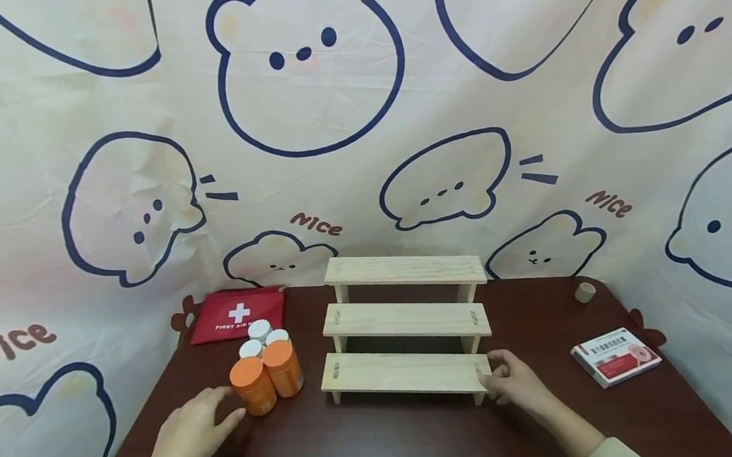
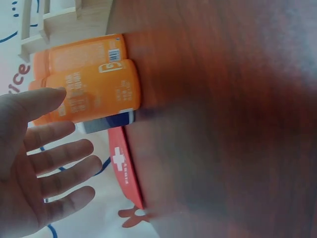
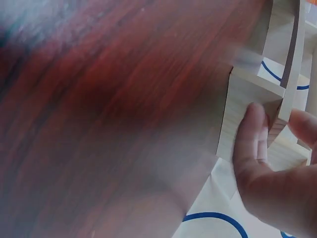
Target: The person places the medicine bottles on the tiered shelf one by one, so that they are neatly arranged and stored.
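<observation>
A three-tier wooden step shelf (image 1: 408,373) stands in the middle of the dark table. My right hand (image 1: 517,384) grips the right end of its lowest step; in the right wrist view the fingers (image 3: 251,129) lie along the wooden end piece. At the left, my left hand (image 1: 192,435) is beside two orange-capped orange bottles (image 1: 256,390), its fingers spread. In the left wrist view the thumb (image 2: 47,100) overlaps the nearer orange bottle (image 2: 101,94). Several white-capped bottles (image 1: 260,329) stand right behind the orange ones, their bodies mostly hidden.
A red first aid pouch (image 1: 238,314) lies at the back left of the table. On the right is a white and red medicine box (image 1: 616,357). Near the back right corner sits a small beige cylinder (image 1: 584,292). A cartoon-printed curtain (image 1: 338,188) encloses the table.
</observation>
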{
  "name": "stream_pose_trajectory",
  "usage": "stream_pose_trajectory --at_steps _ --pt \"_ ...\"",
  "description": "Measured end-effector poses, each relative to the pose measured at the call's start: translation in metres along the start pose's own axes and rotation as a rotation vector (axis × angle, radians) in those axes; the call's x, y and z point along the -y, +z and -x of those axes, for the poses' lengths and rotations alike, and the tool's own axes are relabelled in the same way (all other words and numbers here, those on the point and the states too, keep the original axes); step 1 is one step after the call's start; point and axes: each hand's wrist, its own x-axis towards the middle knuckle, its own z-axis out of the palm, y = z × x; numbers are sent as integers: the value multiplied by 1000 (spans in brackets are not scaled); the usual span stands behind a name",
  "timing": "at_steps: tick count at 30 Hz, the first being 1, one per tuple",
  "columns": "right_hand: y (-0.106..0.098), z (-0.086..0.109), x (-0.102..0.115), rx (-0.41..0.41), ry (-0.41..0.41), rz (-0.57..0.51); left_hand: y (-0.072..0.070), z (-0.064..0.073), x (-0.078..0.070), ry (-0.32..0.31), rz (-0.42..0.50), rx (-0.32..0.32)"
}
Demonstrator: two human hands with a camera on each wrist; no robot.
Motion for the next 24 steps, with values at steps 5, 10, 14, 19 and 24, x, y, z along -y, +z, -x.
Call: stream_pose_trajectory --at_steps 5,10,14,19,24 --pt "1 -2 -3 42 -29 -64 2 -2 -2 -50 61 -8" --pt "0 -4 -4 42 -19 -69 -2 -7 -11 -59 142 -80" --pt "0 -6 -4 30 -11 -90 -3 -12 -20 -22 142 -118" --pt "0 -4 -2 34 3 -115 0 -12 -25 -9 175 -156" --pt "-2 -4 -1 40 -13 -119 6 -14 -27 -20 209 -167"
